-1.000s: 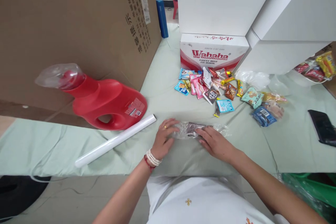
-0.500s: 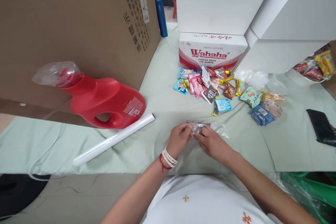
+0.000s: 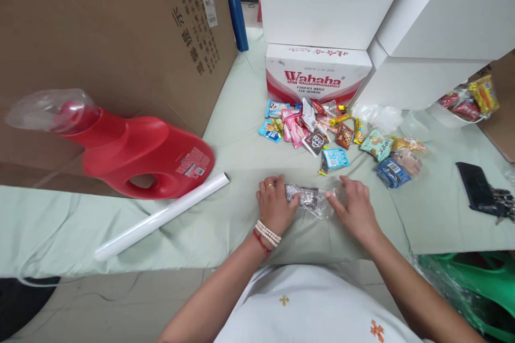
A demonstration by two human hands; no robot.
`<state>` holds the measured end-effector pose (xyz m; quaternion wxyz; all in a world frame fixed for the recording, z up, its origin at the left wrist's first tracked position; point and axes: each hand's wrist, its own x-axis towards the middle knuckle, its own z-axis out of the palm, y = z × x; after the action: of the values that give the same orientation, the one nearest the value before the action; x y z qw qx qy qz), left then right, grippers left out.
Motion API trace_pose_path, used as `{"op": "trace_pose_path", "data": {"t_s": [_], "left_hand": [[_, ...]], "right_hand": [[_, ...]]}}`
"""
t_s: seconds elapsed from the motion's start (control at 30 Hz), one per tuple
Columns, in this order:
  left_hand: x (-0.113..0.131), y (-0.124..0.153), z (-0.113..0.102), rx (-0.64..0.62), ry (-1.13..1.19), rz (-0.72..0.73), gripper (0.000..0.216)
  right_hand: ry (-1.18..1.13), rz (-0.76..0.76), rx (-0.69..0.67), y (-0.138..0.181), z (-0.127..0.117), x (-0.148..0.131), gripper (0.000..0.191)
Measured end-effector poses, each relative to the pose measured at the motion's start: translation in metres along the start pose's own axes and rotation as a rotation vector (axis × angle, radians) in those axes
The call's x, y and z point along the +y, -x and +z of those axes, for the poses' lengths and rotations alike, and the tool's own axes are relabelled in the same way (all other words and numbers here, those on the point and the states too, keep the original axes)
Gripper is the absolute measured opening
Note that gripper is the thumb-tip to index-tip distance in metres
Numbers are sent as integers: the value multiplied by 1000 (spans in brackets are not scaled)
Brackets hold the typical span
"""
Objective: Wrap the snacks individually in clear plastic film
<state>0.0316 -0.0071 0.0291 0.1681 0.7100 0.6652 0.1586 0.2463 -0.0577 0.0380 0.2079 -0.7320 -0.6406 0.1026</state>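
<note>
A clear plastic bag (image 3: pixel 322 208) lies on the cloth in front of me with a dark wrapped snack (image 3: pixel 309 197) inside it. My left hand (image 3: pixel 277 204), wearing a ring and bead bracelets, is closed on the bag's left end, thumb against the plastic. At the loose right end, the thumb and fingers of my right hand (image 3: pixel 356 209) grip the film. Just beyond both hands is a pile of small packaged snacks (image 3: pixel 298 127), with a light-blue packet (image 3: pixel 336 158) closest to the bag.
On the left, a red jug (image 3: pixel 153 155) with plastic over its mouth lies by a white roll (image 3: pixel 164 218) and a big brown carton (image 3: pixel 120 37). A Wahaha box (image 3: pixel 317 75) stands behind the snacks. A phone (image 3: pixel 475 185) with keys lies right.
My right hand has moved right, away from my left, and the bag now stretches between them with the dark snack showing more. The view has shifted slightly to the right.
</note>
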Motion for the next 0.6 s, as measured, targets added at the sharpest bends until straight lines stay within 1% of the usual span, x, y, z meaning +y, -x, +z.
{"op": "trace_pose_path", "data": {"t_s": [0.03, 0.07, 0.13, 0.2, 0.3, 0.37, 0.4, 0.43, 0.47, 0.53, 0.6], "left_hand": [[0, -2, 0, -18, -1, -2, 44], [-1, -3, 1, -39, 4, 3, 38], [-3, -4, 3, -64, 31, 22, 30], [-4, -3, 5, -60, 72, 45, 26], [-2, 4, 6, -82, 146, 107, 19], [3, 11, 6, -92, 162, 122, 13], [6, 15, 6, -70, 144, 127, 10], [8, 19, 7, -27, 109, 137, 7], [11, 24, 8, 29, 64, 159, 5], [13, 32, 13, 127, -15, 237, 3], [12, 38, 19, 175, -25, 309, 11]], "right_hand": [[41, 7, -64, -5, 4, 1, 34], [57, 5, -130, -7, 7, 2, 27], [38, -2, -200, -8, 11, 0, 14], [-19, -20, -184, -4, 12, -4, 13], [-142, -112, -152, 5, 12, -19, 13], [-279, -155, -138, 9, 15, -32, 16], [-372, -151, -134, 11, 18, -39, 17], [-493, -122, -143, 12, 22, -46, 17], [-642, -61, -163, 13, 26, -52, 17], [-993, 128, -238, 15, 34, -61, 20], [-1281, 313, -305, 16, 41, -64, 28]]}}
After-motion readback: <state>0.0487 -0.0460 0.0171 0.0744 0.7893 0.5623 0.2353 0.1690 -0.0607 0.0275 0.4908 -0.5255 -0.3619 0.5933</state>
